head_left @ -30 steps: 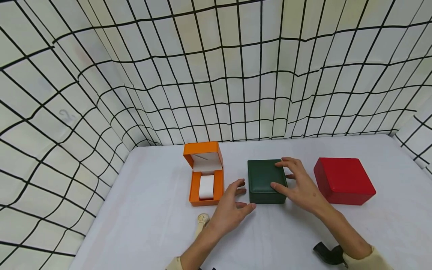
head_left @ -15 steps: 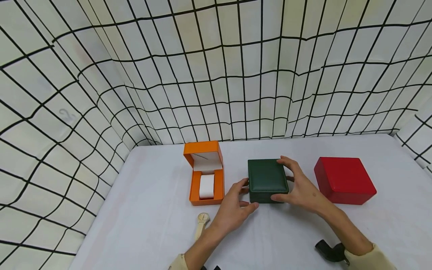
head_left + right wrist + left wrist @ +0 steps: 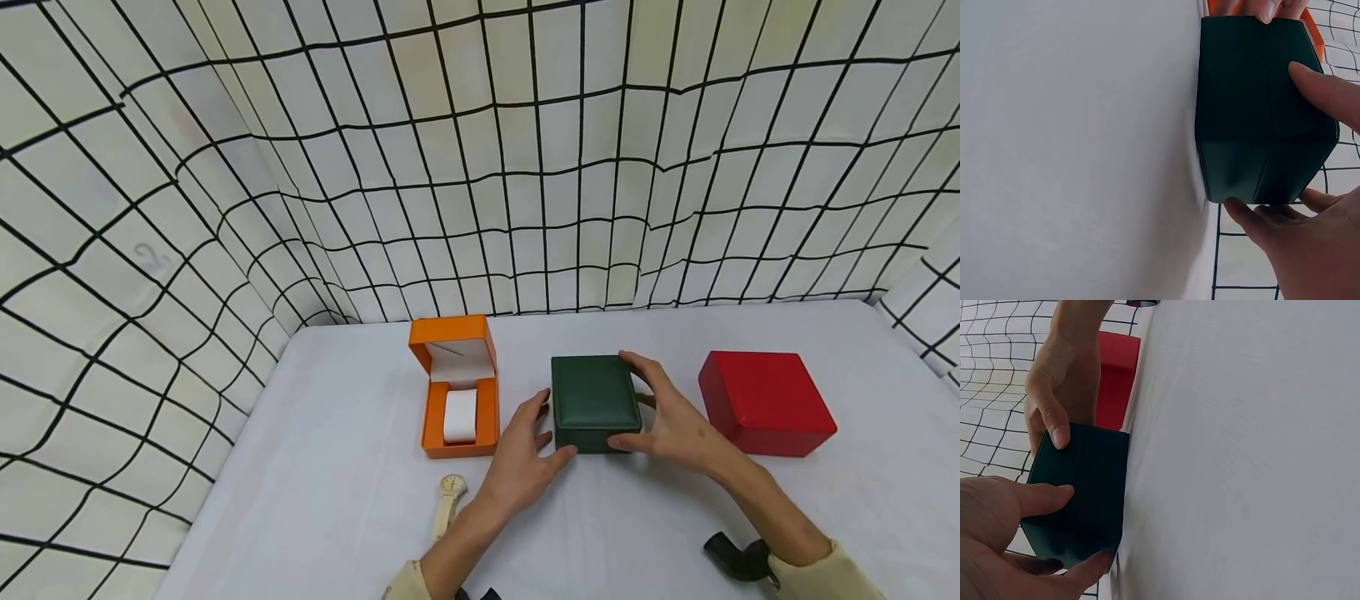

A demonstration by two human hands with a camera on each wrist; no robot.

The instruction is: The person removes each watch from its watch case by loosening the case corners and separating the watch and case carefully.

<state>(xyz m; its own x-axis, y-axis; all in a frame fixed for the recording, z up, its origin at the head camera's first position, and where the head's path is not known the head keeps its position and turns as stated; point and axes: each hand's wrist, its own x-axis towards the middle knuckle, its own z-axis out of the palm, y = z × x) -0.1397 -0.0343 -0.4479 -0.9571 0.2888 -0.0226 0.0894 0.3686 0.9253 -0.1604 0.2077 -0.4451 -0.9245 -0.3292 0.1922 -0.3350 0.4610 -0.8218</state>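
A closed dark green watch box stands on the white-covered table. My right hand grips its right end, thumb against the front and a finger at the back corner. At the box's left side is my left hand, its thumb along the front face and its other fingers curled against the side. In the left wrist view, the left thumb lies over the front of the box and a lower fingertip reaches its bottom edge. A seam between lid and base runs along the box in the right wrist view.
Left of the green box, an orange watch box stands open with a white cushion inside. A closed red box sits to the right. A cream-strapped watch lies beside the left forearm. Black grid netting surrounds the table's back and sides.
My right thumb has dropped from the lid's top to the front of the green box. My left hand has shifted slightly right, closer against the box. The lid remains closed.
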